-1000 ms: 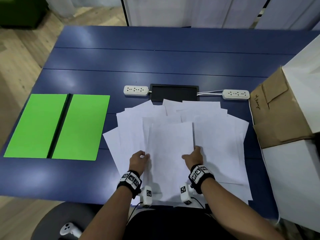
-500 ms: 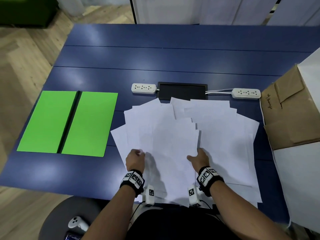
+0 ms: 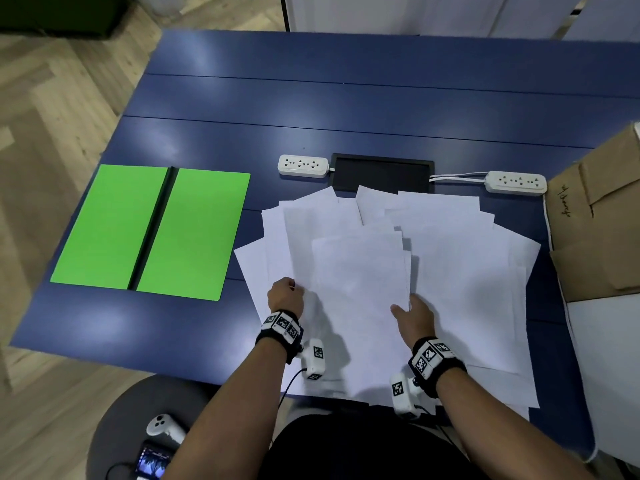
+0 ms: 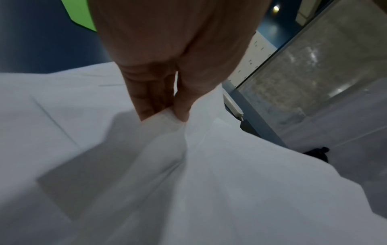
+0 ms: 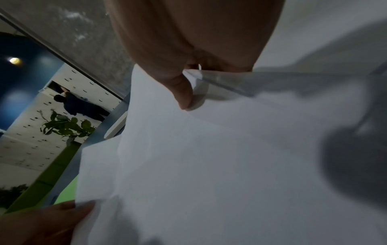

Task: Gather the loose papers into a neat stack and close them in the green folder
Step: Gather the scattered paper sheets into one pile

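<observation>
Pinching the top sheets (image 3: 360, 299) with our left hand (image 3: 285, 296) and right hand (image 3: 414, 318) by opposite edges, so we're squaring them. We're leaving the green folder (image 3: 152, 233) lying open for loading.

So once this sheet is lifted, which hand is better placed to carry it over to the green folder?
Left. The left hand pinches the top sheet on the edge facing the green folder, which lies open to the left. The right hand holds the far edge, amid the loose papers.
</observation>
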### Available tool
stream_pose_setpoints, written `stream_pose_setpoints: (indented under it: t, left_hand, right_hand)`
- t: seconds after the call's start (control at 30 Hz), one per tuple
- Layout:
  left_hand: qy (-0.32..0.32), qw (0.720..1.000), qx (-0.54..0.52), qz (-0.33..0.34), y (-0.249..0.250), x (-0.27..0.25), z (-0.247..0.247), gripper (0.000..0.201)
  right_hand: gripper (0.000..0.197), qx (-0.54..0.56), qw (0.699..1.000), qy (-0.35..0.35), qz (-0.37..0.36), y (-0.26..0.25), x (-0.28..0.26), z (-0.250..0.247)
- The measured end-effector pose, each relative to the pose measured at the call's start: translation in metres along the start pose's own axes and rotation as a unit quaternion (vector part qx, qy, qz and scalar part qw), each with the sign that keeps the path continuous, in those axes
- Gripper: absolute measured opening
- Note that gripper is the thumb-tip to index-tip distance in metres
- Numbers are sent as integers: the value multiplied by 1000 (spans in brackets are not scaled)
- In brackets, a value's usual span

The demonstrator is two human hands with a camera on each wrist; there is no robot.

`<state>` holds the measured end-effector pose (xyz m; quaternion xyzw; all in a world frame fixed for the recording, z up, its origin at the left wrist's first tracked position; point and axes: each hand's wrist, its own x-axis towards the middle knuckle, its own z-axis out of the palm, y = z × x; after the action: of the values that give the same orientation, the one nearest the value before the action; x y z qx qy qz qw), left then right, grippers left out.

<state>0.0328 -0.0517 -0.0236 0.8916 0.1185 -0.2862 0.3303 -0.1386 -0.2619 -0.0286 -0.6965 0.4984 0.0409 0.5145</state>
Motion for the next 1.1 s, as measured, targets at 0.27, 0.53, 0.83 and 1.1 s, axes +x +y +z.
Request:
stream_pose_setpoints:
  t: [0.27,0.53,0.83,1.1]
  left_hand:
    - [-99,988,-112,46,-35,-13,-5,31]
    - [-163,972,-166,8,-51,-11,-2,17]
    - [60,996,11,-59,-39,7,-18,60]
    - [36,999,35,-7,-38,12,-28,7]
  right_hand:
    - [11,45,999,-23,-2,-10,2,12]
    - [39,41,997,-27,65,-28,3,21]
    - [30,-7,999,-45,-2,-24,3,28]
    - [39,88,993,-71,-33,-22,-1,23]
